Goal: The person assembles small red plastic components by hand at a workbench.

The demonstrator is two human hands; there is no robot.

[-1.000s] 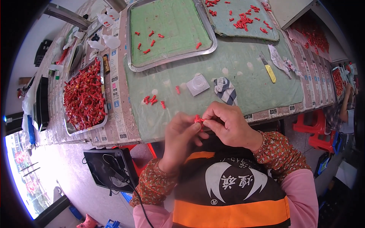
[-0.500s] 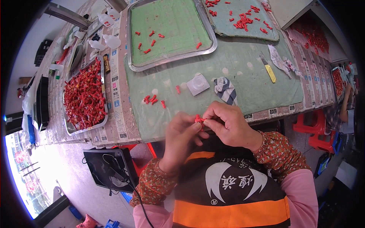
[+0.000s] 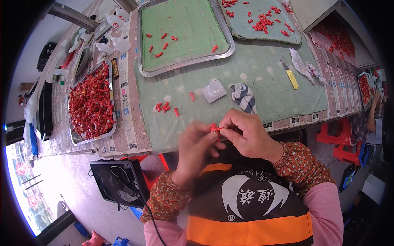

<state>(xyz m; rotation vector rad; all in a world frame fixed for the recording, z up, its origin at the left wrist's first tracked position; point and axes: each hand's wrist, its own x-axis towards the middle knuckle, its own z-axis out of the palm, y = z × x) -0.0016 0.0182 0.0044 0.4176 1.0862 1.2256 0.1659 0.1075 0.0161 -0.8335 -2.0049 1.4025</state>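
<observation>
A small red molded figure (image 3: 214, 128) is held up just in front of the table's near edge. My left hand (image 3: 194, 143) pinches it between thumb and fingers. My right hand (image 3: 249, 134) has thumb and forefinger closed on the figure's right side; whether a tiny part sits in that pinch is hidden. On the green cloth beyond lie several loose red pieces (image 3: 165, 107) and a single one (image 3: 192, 96). Near them are a whitish square block with a round top (image 3: 214, 90) and a folded striped cloth (image 3: 243, 98).
To the left stands a metal tray (image 3: 111, 132) heaped with red figures. A green-lined tray (image 3: 164, 73) and a padded board (image 3: 262, 39) hold scattered red pieces. A yellow-handled knife (image 3: 292, 79) lies by crumpled white cloth (image 3: 301, 65). Red stools (image 3: 338, 137) and a co-worker's arm (image 3: 372, 110) are at right.
</observation>
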